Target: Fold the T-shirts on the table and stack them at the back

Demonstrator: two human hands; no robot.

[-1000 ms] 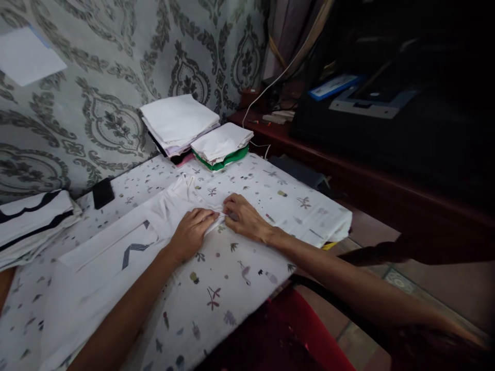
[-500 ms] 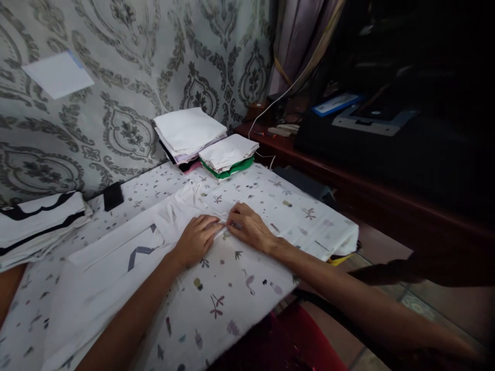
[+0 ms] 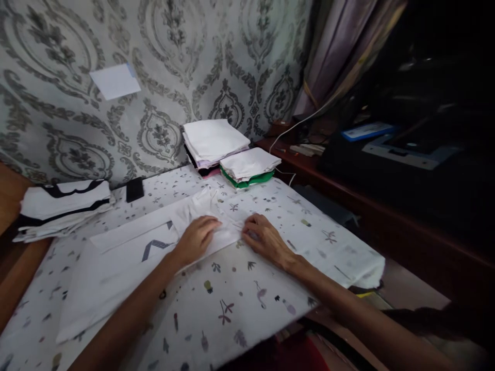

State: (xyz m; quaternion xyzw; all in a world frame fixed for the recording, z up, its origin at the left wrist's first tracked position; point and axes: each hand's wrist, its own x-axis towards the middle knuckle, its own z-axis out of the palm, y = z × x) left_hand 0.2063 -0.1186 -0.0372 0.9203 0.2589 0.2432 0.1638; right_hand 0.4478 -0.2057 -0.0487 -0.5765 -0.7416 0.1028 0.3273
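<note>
A white shirt (image 3: pixel 116 275) with a dark striped trim lies spread across the table, its far part bunched in creases. My left hand (image 3: pixel 196 239) rests at the shirt's near edge with its fingers curled together over the cloth. To its right, my right hand (image 3: pixel 265 239) pinches the shirt's right end between thumb and fingers. A short stretch of cloth runs between the two hands. The fingertips of my left hand are partly hidden by the hand itself.
A patterned white cloth (image 3: pixel 232 319) covers the table. Two stacks of folded clothes (image 3: pixel 216 139), (image 3: pixel 251 164) stand at the back. Black-and-white folded clothes (image 3: pixel 67 206) and a black phone (image 3: pixel 134 190) lie at the back left. A dark wooden cabinet (image 3: pixel 332 180) borders the right.
My hands have moved apart, the right one going rightward with the shirt's end, drawing the cloth out between them. The view has shifted, so things appear farther right.
</note>
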